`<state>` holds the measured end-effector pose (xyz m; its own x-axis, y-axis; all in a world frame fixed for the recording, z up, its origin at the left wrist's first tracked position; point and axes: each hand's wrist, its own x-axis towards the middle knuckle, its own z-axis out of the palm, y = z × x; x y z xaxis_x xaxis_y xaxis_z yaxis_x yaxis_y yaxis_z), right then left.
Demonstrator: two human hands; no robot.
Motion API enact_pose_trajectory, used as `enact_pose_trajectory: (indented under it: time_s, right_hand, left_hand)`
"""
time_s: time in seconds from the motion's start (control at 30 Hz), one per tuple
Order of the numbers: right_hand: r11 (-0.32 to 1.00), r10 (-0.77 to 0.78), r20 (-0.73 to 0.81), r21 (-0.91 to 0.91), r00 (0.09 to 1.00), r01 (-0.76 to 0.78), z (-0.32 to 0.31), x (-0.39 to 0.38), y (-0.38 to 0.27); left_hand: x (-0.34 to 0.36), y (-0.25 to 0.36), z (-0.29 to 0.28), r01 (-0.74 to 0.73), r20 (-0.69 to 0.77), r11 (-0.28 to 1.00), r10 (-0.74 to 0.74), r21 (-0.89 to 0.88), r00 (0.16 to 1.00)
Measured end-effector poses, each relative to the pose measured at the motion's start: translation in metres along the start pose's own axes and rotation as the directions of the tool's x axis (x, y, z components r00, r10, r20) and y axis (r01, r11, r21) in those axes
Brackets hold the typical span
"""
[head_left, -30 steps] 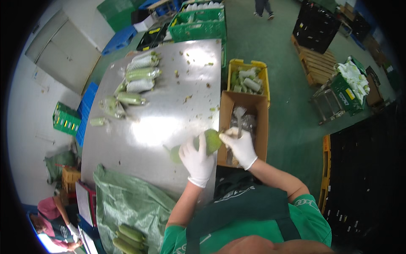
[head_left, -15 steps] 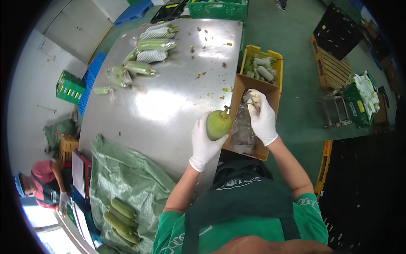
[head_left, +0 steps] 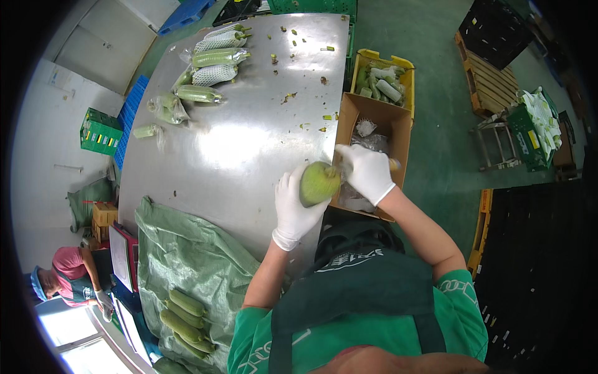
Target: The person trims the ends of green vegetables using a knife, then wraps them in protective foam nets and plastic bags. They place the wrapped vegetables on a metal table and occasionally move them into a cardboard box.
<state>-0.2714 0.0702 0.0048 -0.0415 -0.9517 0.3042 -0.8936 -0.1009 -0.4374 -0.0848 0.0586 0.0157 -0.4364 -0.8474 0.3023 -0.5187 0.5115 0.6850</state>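
My left hand (head_left: 293,209) in a white glove grips a green gourd (head_left: 319,186), stem end toward my right hand, at the steel table's right edge (head_left: 243,162). My gloved right hand (head_left: 367,171) is closed just right of the stem, over a cardboard box (head_left: 395,146). A pale, yellowish-ended object (head_left: 393,164) sticks out from it, too unclear to name. The box holds clear plastic (head_left: 358,203) and white foam net (head_left: 365,126). Wrapped gourds (head_left: 218,57) lie at the table's back left; bare ones (head_left: 184,321) rest on a green sheet (head_left: 174,234) below.
Behind the box stands a yellow crate (head_left: 411,75) of wrapped produce. A cart with a green crate (head_left: 523,153), a wooden pallet (head_left: 489,81) and black stacked crates (head_left: 529,262) are at right. A co-worker (head_left: 71,277) in gloves works at lower left. Trimmed bits (head_left: 286,98) litter the table.
The gourd has turned stem end toward the right since a second ago and is held higher up the view. My right hand has come down and leftward, close to the stem, since half a second ago.
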Motion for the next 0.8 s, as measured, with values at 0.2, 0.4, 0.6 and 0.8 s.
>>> enact_pose_trajectory:
  time_s: [0.2,0.4,0.6,0.8]
  right_hand:
    - [0.807,0.445,0.287,0.284,0.849,-0.518,0.040,-0.042,0.074]
    - [0.165,0.507,0.385,0.835,0.771,-0.525,-0.008,-0.043,0.062]
    - [0.695,0.716,-0.698,0.715,-0.024,-0.078,-0.256,-0.127,0.209]
    - [0.853,0.521,-0.835,0.502,-0.178,0.143,-0.352,-0.145,0.187]
  left_hand:
    - [-0.005,0.004,-0.013,-0.102,-0.099,0.983,0.087,-0.155,0.991]
    - [-0.007,-0.006,-0.001,-0.025,-0.124,0.963,-0.008,-0.267,0.992]
    - [-0.018,-0.020,-0.004,-0.005,-0.128,0.955,-0.034,-0.296,0.991]
    - [-0.008,-0.011,0.013,-0.051,-0.099,0.913,0.011,-0.405,0.995]
